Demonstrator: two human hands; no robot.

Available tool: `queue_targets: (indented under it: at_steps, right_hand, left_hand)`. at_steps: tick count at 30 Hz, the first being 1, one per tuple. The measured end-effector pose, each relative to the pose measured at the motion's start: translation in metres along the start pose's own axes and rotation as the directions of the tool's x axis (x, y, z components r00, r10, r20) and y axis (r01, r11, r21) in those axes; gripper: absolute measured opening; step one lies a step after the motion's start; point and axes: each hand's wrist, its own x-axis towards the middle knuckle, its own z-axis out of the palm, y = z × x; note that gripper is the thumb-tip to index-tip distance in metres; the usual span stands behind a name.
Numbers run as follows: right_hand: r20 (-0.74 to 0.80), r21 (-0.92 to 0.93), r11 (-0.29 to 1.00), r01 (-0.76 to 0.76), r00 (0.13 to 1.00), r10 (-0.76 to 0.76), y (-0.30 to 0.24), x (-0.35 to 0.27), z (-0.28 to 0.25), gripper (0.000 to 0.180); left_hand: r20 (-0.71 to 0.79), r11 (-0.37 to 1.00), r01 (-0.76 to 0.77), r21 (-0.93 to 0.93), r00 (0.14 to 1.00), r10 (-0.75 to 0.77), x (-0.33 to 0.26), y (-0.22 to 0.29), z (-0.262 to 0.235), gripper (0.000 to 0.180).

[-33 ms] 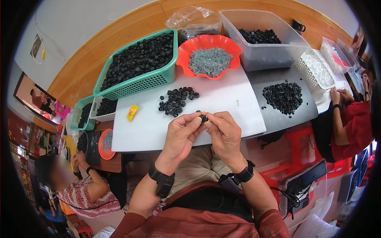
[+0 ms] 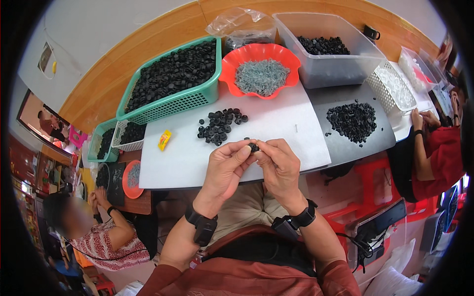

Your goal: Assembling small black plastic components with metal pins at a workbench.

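"Two wrists banded in black, a person's forearms reach in over the near edge of a white-surfaced tabletop (image 2: pixel 170 172). What are the hands doing?"

"Both are closed at the fingertips. The left hand (image 2: pixel 228 160) and the right hand (image 2: pixel 279 165) meet above the tabletop's near part, thumbs and fingers pinching one small black piece (image 2: pixel 254 147) between them. The fingers hide much of it."

"And just beyond?"

"A loose cluster of black pieces (image 2: pixel 217 129) lies on the white surface, ahead and slightly left of the hands. A yellow packet (image 2: pixel 164 140) sits farther left. To the right, a heap of small black parts (image 2: pixel 351 122) is spread on a dark panel (image 2: pixel 317 101)."

"Behind those?"

"A green basket (image 2: pixel 173 107) brims with black pieces at left. Beside it, a scalloped red bowl (image 2: pixel 295 66) holds a mound of thin, greyish bits (image 2: pixel 261 77), their exact kind too small to make out."

"The back row?"

"A clear plastic tub (image 2: pixel 335 69), partly filled with more black parts, stands right of the bowl. A clear plastic bag (image 2: pixel 242 22) rests behind the bowl, against a wood-toned panel (image 2: pixel 168 22)."
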Motion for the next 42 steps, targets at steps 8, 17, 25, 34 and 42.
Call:
queue_targets:
  at_steps: [8, 17, 25, 34, 42]
  right_hand:
    - [-0.018, -0.044, 0.994, 0.096, 0.995, -0.097, 0.0043, -0.002, 0.0011, 0.029]
    - [-0.009, -0.08, 0.988, 0.135, 0.991, -0.136, 0.0042, -0.0015, 0.0017, 0.034]
    - [0.0, -0.091, 0.989, 0.116, 0.993, -0.117, 0.0017, -0.0021, 0.0013, 0.033]
    - [-0.003, -0.078, 0.99, 0.115, 0.993, -0.115, 0.0029, -0.0036, 0.0012, 0.032]
    - [0.001, -0.065, 0.991, 0.12, 0.993, -0.12, 0.0013, -0.0036, 0.0006, 0.032]
  left_hand:
    - [-0.014, 1.0, 0.003, 0.007, 1.0, -0.002, 0.0001, -0.0002, 0.002, 0.022]
    - [-0.007, 1.0, 0.001, 0.006, 1.0, -0.001, 0.0004, -0.0006, 0.0017, 0.021]
    - [0.004, 1.0, 0.0, 0.013, 1.0, 0.0, -0.0004, -0.0009, 0.0004, 0.021]
    - [0.026, 1.0, -0.014, -0.004, 1.0, 0.014, -0.0009, -0.0019, -0.001, 0.02]
    - [0.04, 1.0, -0.001, -0.007, 0.999, 0.001, -0.0015, -0.0007, -0.0018, 0.021]
